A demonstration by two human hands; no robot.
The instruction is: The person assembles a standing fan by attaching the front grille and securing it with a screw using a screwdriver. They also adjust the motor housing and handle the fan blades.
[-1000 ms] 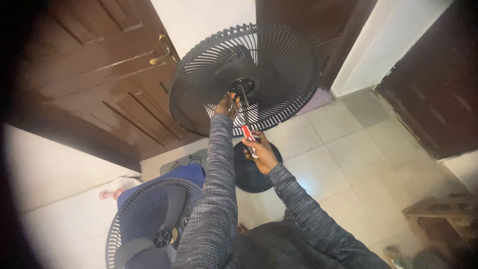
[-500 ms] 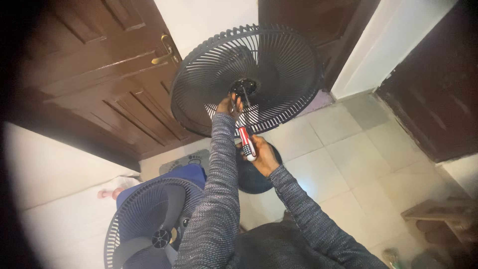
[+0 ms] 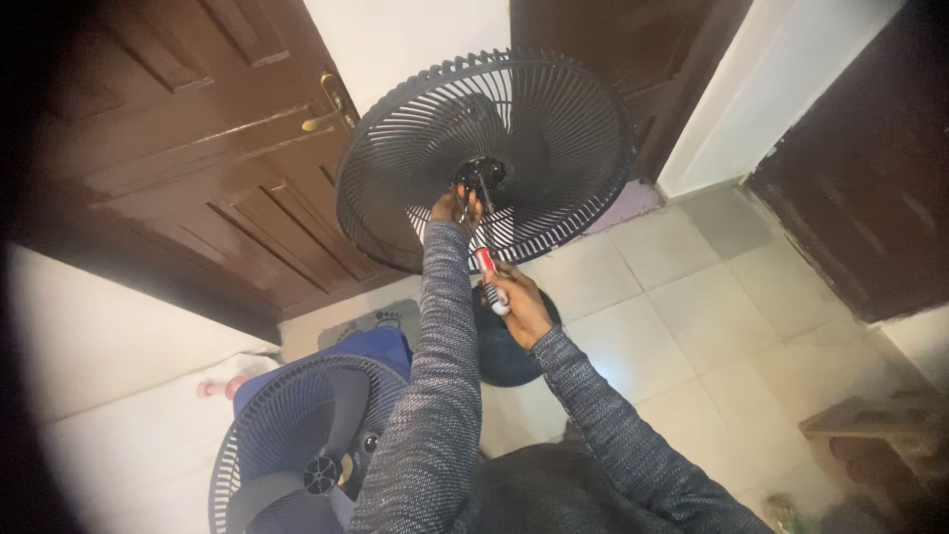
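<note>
At the lower left a second fan (image 3: 306, 455) lies on the tiled floor (image 3: 692, 326), its black guard and blades facing up, well apart from the work. Above it, a black rear fan grille (image 3: 484, 158) stands raised in front of a brown panelled door (image 3: 198, 148). The left hand (image 3: 453, 208) reaches up to the grille's centre, fingers pinched around the motor shaft hub (image 3: 481, 176); whether they clamp a nut or only steady the hub cannot be told. Just right and below, the right hand (image 3: 516, 305) is closed around the red-and-black handle of a screwdriver (image 3: 486, 277), whose shank runs up toward the hub.

To do this well, the shank should stay in line with the fastener, not tilted, with pressure along its axis so the tip does not slip out. The left hand's hold should keep the grille from turning, with fingers off the tip's path. Behind the right wrist, the round dark fan base (image 3: 509, 361) sits on the floor.
</note>
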